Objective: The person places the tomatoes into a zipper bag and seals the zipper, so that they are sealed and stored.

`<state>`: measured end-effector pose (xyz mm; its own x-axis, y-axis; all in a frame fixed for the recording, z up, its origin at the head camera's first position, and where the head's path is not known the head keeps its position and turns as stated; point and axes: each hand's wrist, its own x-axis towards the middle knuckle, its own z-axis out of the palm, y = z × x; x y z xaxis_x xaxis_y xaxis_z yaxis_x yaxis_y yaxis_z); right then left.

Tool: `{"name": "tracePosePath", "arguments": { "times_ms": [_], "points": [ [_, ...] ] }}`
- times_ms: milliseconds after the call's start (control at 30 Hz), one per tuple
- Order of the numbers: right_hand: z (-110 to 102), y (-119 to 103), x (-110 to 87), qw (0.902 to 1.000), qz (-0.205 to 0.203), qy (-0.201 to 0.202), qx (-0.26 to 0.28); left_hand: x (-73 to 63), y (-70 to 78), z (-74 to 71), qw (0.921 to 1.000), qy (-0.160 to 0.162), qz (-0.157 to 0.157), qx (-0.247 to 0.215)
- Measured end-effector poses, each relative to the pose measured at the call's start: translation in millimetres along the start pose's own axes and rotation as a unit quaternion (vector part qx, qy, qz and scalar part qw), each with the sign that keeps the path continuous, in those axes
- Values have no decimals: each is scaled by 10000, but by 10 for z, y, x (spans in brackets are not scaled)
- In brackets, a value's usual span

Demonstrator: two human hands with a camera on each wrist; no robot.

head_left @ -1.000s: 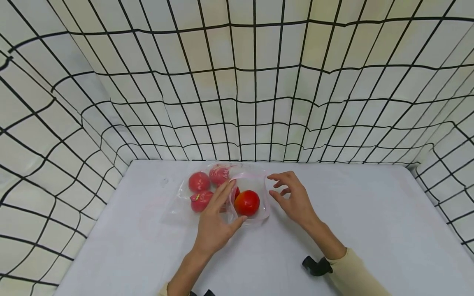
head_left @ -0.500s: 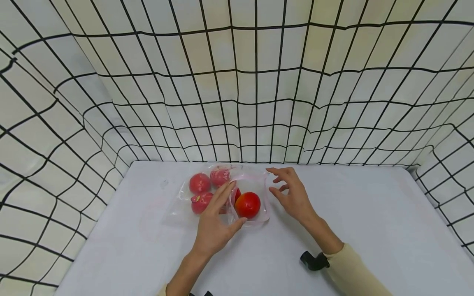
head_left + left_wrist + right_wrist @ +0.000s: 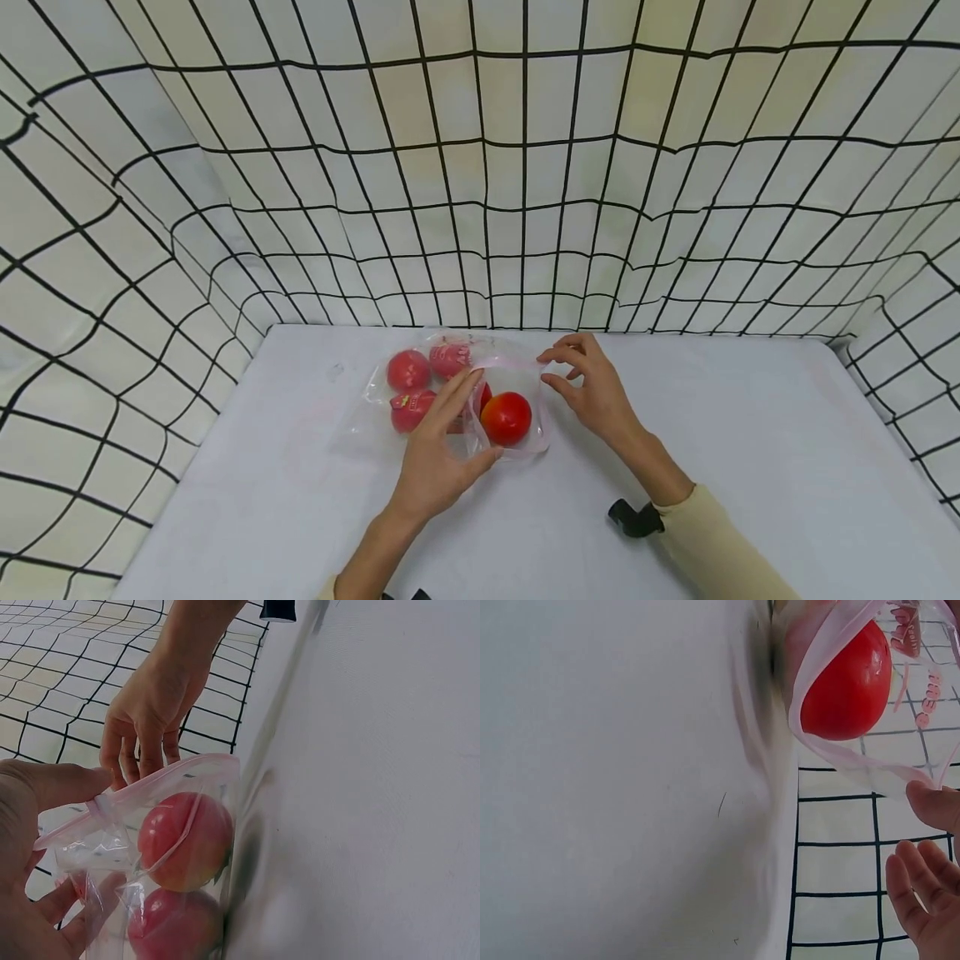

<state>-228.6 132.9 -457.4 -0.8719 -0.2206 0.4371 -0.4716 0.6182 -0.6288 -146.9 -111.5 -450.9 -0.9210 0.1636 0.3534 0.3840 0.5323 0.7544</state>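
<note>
A clear plastic bag (image 3: 510,375) with a pink-edged mouth lies at the table's far side, its mouth facing right. Several red tomatoes lie inside; one tomato (image 3: 506,418) shows plainly through the opening. My left hand (image 3: 435,475) is spread across the bag's mouth end, fingers over the film and thumb by the near rim. In the left wrist view that thumb touches the pink rim (image 3: 146,791). Just right of the mouth is my right hand (image 3: 596,396), fingers bent loosely. Its thumb (image 3: 934,806) meets the rim in the right wrist view, with a gap below to the other fingertips.
The table (image 3: 720,433) is covered in white. Black netting (image 3: 525,175) over pale sheets rises behind it and along both sides. A black device (image 3: 636,518) sits at the right wrist beside a beige sleeve (image 3: 720,542).
The gap between my right thumb and fingers has narrowed a little beside the bag's right edge. My left hand and the tomatoes stay nearly where they were.
</note>
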Motion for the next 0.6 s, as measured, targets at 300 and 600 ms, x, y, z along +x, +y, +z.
{"name": "tracePosePath", "arguments": {
  "times_ms": [300, 600],
  "points": [
    [-19, 29, 45, 9999, -65, -56, -148, -31, 18, -1, 9990, -378, -11, 225],
    [-44, 91, 66, 9992, -249, 96, 303, -44, -10, 4, 9980, -368, 286, 423]
  ]
}}
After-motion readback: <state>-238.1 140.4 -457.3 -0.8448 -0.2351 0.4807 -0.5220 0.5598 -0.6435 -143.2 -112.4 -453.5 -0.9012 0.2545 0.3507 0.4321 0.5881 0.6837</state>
